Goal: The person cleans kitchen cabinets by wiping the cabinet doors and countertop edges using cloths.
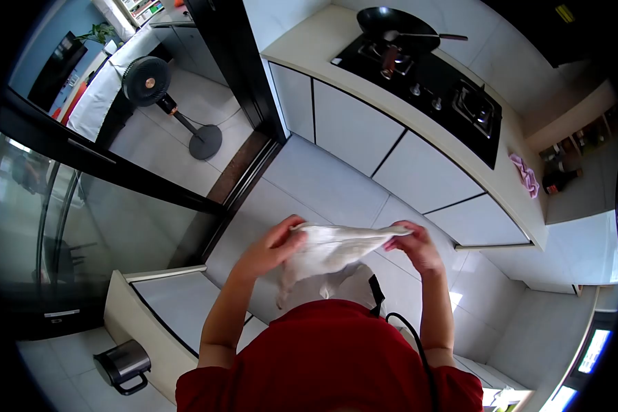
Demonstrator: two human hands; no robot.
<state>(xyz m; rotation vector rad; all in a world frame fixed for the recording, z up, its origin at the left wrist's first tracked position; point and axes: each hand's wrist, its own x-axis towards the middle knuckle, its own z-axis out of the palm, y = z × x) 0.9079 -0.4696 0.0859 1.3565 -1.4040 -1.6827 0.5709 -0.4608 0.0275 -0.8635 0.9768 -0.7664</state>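
"Where's your white cloth [333, 248]?"
"Above the floor [309, 185], spanned between your left hand [276, 246] and right hand [417, 246], each grip closed on one end. Likely light, limp; hold its upper edge."
"Room?"
"Bare floor ahead; the counter [309, 38] edge runs beyond, rightward."

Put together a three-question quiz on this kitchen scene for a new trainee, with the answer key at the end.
1. True or false: the left grip and the right grip both hold the white cloth.

2. What lies on the counter next to the cooktop? (a) a stack of plates (b) a pink cloth (c) a loaf of bread

3. Fill in the blank: on the floor, a round dark base holds up a ____.

Key: 1. True. 2. (b). 3. Fan.
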